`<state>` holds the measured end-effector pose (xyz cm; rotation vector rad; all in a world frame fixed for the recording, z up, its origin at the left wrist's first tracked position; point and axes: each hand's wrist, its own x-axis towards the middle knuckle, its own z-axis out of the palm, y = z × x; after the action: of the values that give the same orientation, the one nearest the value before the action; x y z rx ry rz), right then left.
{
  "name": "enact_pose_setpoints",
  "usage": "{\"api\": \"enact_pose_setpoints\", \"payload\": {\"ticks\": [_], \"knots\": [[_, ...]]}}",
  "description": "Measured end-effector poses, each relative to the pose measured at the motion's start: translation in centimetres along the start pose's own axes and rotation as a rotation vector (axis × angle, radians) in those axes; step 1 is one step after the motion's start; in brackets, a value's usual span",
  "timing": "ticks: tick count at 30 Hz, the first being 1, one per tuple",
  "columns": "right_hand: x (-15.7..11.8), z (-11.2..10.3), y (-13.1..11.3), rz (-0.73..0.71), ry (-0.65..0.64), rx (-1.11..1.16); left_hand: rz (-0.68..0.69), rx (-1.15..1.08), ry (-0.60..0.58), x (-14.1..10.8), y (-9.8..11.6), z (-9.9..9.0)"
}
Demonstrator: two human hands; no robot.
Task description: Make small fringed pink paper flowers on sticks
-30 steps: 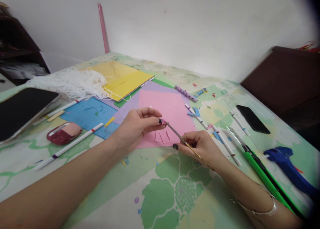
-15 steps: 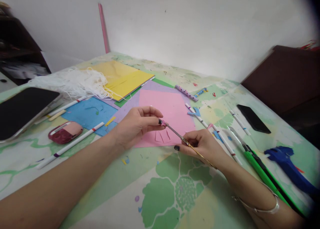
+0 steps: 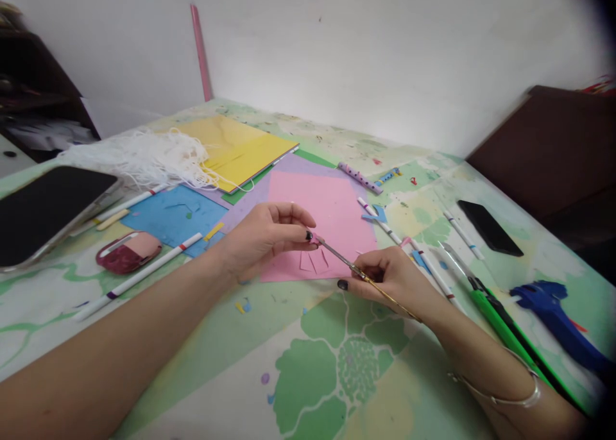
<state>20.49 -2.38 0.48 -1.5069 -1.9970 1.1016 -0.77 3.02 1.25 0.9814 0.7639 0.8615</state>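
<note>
Between thumb and fingertips, my left hand pinches a small pink foam piece. My right hand is closed on gold-handled scissors, whose blade tips point left and meet the edge of that piece. Whether the blades are apart is too small to tell. Beneath both hands lies a pink foam sheet, overlapping a purple sheet. Several small cut pink strips rest on the pink sheet near its front edge.
Left are a blue sheet, white string, a yellow sheet, a maroon case, a marker and a tablet-like device. Right are a green cutter, a blue glue gun, more markers and a black phone.
The view has shifted very slightly. Both hands keep nearly the same pose, with the scissors still at the pink piece.
</note>
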Motion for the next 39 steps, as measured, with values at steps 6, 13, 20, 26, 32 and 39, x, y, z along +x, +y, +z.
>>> {"api": "enact_pose_setpoints", "payload": {"ticks": [6,13,20,26,32,39], "knots": [[-0.02,-0.01,0.06,0.006,-0.025,0.011,0.007,0.042,-0.034,-0.07,-0.04,-0.1],[0.01,-0.17,0.18,-0.004,-0.04,-0.007,-0.014,0.074,-0.067,0.03,-0.05,-0.51],[0.03,-0.33,0.27,-0.006,-0.067,-0.023,-0.012,0.083,-0.103,0.03,-0.07,-0.7],[0.0,-0.48,0.2,-0.013,-0.058,-0.038,-0.032,0.092,-0.105,0.15,0.05,-0.66],[0.0,-0.35,0.28,-0.003,-0.04,0.014,-0.002,0.042,-0.101,0.08,0.01,-0.56],[0.13,-0.23,0.27,0.013,-0.025,0.097,0.007,-0.004,-0.108,0.17,-0.35,-0.35]]}}
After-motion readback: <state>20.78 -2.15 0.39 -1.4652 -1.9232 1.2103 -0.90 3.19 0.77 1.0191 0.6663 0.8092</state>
